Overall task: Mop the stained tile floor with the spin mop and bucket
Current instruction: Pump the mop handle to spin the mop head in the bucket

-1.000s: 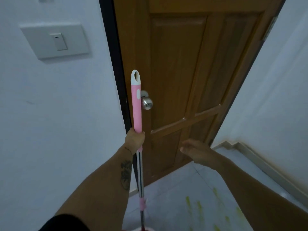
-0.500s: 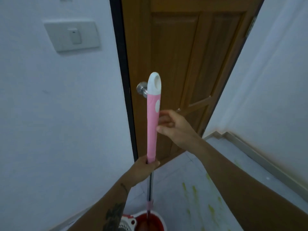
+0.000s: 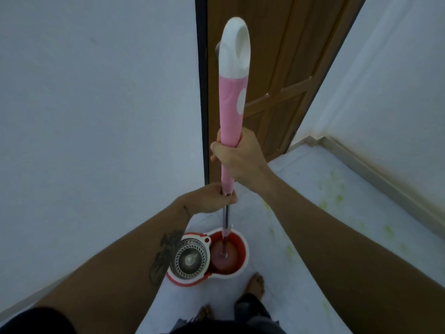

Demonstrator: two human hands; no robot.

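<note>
Down at the base of the pink grip, the left hand (image 3: 212, 197) curls round the spin mop (image 3: 232, 112); the right hand (image 3: 237, 156) wraps it just above. Its head sits in the bucket (image 3: 237, 273), right of the spinner basket (image 3: 190, 259). Stiff, light pole, probably heavy once wet, so spaced hands suit lifting.

The corridor is narrow: a white wall (image 3: 96, 116) closes the left side, another wall (image 3: 397, 80) with a skirting (image 3: 366, 165) closes the right. A wooden door (image 3: 277, 75) stands ahead. The bucket (image 3: 240, 271) sits on the floor (image 3: 301, 237) against the left wall, the upright mop handle (image 3: 232, 104) rising from it in front of the door edge. Bare tile lies open to the right of the bucket, up to the skirting.
</note>
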